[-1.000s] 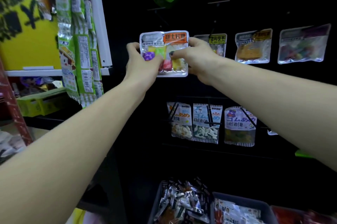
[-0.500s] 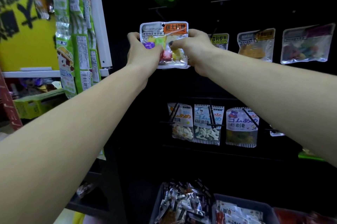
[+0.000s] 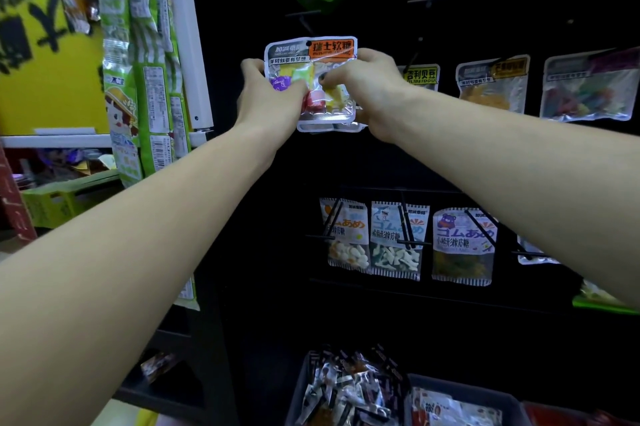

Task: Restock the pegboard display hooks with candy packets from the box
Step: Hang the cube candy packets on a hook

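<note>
Candy packet (image 3: 311, 79), clear-fronted with an orange label and coloured sweets inside, is being held up against the black pegboard (image 3: 381, 155), both hands gripping it. The left hand (image 3: 266, 96) is pinching its left edge, and the right hand (image 3: 367, 86) is clutching its right side with the thumb lying across the front. More packets are hanging on hooks to the right and in a lower row. A dark bin (image 3: 301, 387) of packets is sitting below.
</note>
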Demonstrator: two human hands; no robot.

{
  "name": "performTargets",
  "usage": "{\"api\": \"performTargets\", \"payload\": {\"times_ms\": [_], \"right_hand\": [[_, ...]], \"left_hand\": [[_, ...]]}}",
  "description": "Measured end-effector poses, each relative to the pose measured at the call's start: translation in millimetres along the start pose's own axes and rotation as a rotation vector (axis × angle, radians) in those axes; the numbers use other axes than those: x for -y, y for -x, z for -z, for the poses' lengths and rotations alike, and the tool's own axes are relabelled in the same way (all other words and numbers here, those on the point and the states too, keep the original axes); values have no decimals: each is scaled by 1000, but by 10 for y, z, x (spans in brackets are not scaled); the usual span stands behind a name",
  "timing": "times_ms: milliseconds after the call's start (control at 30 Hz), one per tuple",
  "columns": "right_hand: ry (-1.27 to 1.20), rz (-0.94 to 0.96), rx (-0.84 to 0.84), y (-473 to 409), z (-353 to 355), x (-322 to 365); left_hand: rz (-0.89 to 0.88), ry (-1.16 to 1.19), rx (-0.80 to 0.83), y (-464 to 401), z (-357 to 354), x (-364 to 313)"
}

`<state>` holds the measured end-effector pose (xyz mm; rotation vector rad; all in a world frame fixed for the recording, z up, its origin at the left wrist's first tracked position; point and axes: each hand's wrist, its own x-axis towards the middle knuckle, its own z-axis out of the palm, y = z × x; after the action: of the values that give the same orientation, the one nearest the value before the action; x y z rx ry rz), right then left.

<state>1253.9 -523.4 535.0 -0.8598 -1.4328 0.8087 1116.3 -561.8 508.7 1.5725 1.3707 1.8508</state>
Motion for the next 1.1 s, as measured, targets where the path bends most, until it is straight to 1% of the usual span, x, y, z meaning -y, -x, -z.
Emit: {"api": "performTargets", "payload": {"times_ms": [400, 700, 833, 967, 1100], "right_hand": [[-5, -8, -15, -45, 35, -34], [-23, -7, 1, 61, 6, -103], [-16, -38, -3, 38, 33, -100], [37, -65, -17, -61, 53, -156], [136, -88, -33, -265, 65, -290]], "left_hand": [[-39, -35, 40, -24, 6, 36], [-4, -38, 43, -14, 24, 116], [7, -45, 43, -54, -15, 116], [33, -52, 62, -121, -100, 179], [22, -100, 67, -216, -210, 284]]}}
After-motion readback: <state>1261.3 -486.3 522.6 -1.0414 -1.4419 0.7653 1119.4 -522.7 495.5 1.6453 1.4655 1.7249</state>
